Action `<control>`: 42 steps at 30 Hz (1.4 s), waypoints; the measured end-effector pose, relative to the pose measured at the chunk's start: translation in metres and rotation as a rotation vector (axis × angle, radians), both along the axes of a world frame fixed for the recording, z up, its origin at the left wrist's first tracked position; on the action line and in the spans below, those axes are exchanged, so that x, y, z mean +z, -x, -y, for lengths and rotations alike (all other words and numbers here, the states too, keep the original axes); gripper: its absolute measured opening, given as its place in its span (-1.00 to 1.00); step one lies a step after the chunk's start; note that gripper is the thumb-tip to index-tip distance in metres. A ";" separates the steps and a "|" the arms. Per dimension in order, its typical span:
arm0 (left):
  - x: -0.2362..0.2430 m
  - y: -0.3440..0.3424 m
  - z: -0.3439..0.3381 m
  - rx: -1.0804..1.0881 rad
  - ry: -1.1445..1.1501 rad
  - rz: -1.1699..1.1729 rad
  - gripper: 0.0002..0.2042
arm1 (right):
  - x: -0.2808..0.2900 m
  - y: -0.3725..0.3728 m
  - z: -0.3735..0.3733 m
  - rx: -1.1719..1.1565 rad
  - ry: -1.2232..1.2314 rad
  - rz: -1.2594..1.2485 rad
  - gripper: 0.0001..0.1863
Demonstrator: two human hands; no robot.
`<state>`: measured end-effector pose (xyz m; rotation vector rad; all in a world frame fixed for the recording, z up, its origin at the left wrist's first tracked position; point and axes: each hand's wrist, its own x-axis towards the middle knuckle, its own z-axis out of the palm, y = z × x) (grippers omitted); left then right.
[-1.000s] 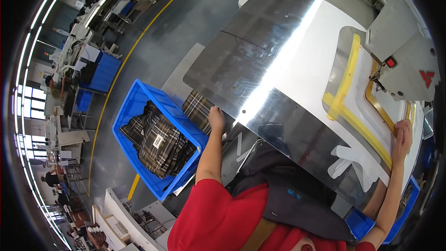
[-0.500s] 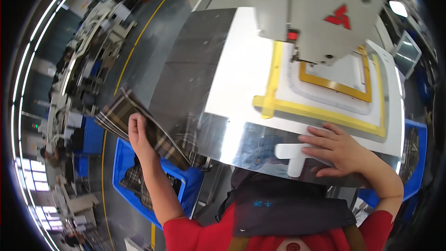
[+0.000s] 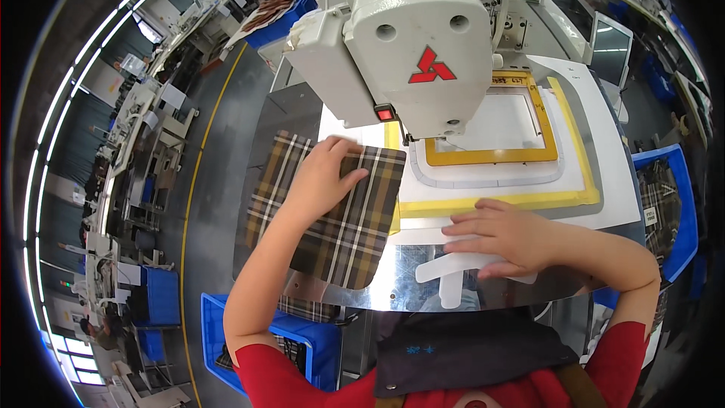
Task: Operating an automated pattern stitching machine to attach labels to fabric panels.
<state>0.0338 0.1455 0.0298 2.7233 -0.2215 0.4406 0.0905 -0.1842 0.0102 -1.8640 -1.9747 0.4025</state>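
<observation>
My left hand (image 3: 325, 181) lies over a plaid fabric panel (image 3: 340, 245) on the left of the metal table (image 3: 393, 291), its thumb apart and its fingertips near the panel's upper edge. Over white strips (image 3: 451, 291), my right hand (image 3: 495, 238) is open, fingers spread. A yellow-taped template (image 3: 498, 205) with a rectangular orange frame (image 3: 494, 157) lies beyond it, under the grey sewing machine head (image 3: 411, 30).
Blue bins hold plaid fabric at lower left (image 3: 325, 351) and right (image 3: 676, 166). A small screen (image 3: 610, 45) stands at back right. Other workstations (image 3: 162, 128) line the far side of an aisle; a person (image 3: 94, 332) is at one on the left.
My left hand has brought the plaid panel up from the left bin side onto the table. My right hand has left the template's edge for the front of the table.
</observation>
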 end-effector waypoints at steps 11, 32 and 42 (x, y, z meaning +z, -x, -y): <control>0.005 -0.078 -0.022 -0.026 0.426 -0.539 -0.53 | -0.017 -0.018 -0.117 0.046 -0.219 0.764 -0.56; 0.009 -0.084 -0.019 0.029 0.102 -0.546 -0.62 | -0.019 -0.032 0.017 -0.355 -0.100 0.619 -0.61; -0.072 -0.146 0.034 -0.088 0.388 0.003 -0.67 | -0.008 -0.034 0.097 -0.669 -0.162 0.519 -0.74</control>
